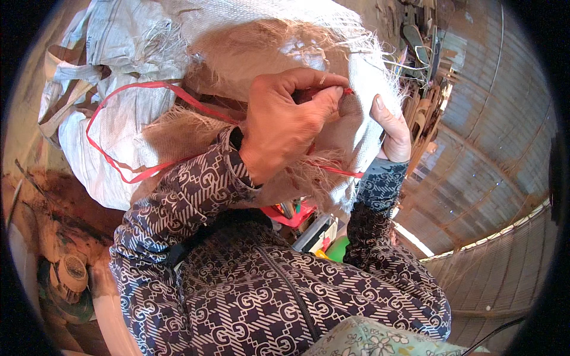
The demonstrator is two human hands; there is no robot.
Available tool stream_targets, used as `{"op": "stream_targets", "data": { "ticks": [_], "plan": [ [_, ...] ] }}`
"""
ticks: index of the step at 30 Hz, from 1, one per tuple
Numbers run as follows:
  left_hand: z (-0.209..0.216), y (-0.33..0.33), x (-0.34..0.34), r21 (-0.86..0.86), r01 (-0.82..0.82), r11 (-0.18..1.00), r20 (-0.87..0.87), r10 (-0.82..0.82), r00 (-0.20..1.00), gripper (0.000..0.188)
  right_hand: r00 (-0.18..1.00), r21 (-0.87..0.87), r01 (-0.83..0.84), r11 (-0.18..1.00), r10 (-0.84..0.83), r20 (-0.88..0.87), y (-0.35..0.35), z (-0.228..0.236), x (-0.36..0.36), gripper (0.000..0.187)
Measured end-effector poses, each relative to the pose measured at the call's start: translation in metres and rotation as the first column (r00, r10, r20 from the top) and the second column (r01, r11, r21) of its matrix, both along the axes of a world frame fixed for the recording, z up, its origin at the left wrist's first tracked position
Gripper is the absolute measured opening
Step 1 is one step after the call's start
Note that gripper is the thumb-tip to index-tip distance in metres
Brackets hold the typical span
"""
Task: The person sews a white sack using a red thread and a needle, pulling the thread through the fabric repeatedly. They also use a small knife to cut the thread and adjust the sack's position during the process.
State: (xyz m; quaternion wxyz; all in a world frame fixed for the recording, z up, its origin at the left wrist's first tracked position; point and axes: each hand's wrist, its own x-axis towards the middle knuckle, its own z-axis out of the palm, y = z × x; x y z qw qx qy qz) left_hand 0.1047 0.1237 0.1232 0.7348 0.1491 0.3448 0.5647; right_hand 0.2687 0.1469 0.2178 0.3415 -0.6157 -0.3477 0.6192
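A large white woven plastic sack (323,15) with frayed, torn edges fills the space in front of me. My left hand (282,121) is over its middle, thumb and forefinger pinched together on a thin red plastic ribbon (133,86). From there the ribbon shows as a long loop out to the left over the cloth, and another stretch of it lies below the hand. At the sack's right side, my right hand (395,132) grips the fabric with its thumb up on the near face. Its other fingers are hidden behind the cloth.
Corrugated metal sheeting (499,136) rises on the right, with a stack of wood pieces (423,115) beside it. Below the sack, a red container (291,216) and a green object (338,249) show near my body. A round machine-like object (71,273) stands at lower left.
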Motion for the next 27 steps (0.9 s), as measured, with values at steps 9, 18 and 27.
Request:
{"op": "stream_targets", "data": {
  "ticks": [9, 18, 27],
  "plan": [
    [0.004, 0.003, 0.002, -0.008, -0.031, 0.999, 0.021, 0.031, 0.999, 0.009, 0.999, 0.014, 0.017, 1.0, -0.018, 0.03, 0.0, 0.001, -0.004, 0.047],
    [0.002, 0.007, 0.001, -0.049, -0.013, 0.999, 0.024, 0.014, 1.0, 0.01, 1.0, 0.059, -0.011, 0.998, 0.009, 0.03, 0.002, -0.001, -0.009, 0.045],
    [-0.007, 0.006, 0.01, -0.046, -0.036, 0.998, 0.145, 0.042, 0.989, 0.013, 1.0, 0.034, -0.012, 0.999, 0.011, 0.012, 0.002, -0.002, -0.004, 0.044]
  ]
}}
